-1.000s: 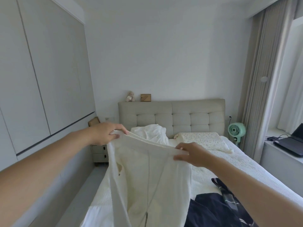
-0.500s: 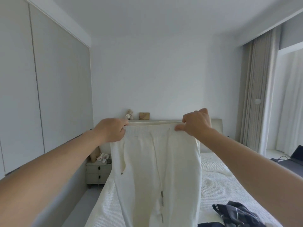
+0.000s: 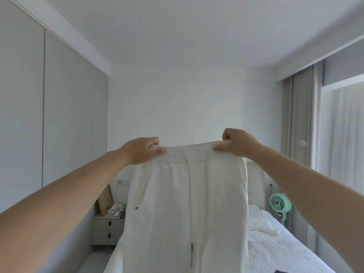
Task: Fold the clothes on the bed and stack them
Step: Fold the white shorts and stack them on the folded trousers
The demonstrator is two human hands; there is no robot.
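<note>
1. Two bare forearms reach forward from the lower corners of the view, both raised to about chest height in front of the wearer.
2. The left hand [image 3: 142, 150] has its fingers curled round the left end of the waistband of a pair of cream-white drawstring trousers [image 3: 187, 203], thumb pressed onto the near face of the elastic band.
3. The right hand [image 3: 239, 143] pinches the right end of the same waistband, thumb in front and fingers folded over the top edge.
4. The trousers hang straight down between the two hands, waistband stretched level, held up in the air above the bed. A thin drawstring [image 3: 192, 233] with a small metal tip dangles down the middle, and a small dark stud sits by the left pocket seam. The legs run out of view at the bottom edge.
5. Behind and below the garment lies the bed with a white ribbed cover [image 3: 279, 249]; a white textured pillow [image 3: 258, 219] lies near its head, beside the padded grey headboard [image 3: 255, 184].
6. At the bottom right edge a scrap of dark fabric [image 3: 339, 271] shows on the cover.
7. Left of the bed stands a grey two-drawer nightstand [image 3: 107, 228] with small items on top, too small to name.
8. Right of the bed a mint-green standing fan [image 3: 279, 203] stands before long beige curtains [image 3: 301, 134].
9. Grey flat wardrobe doors [image 3: 59, 107] line the left wall.
</note>
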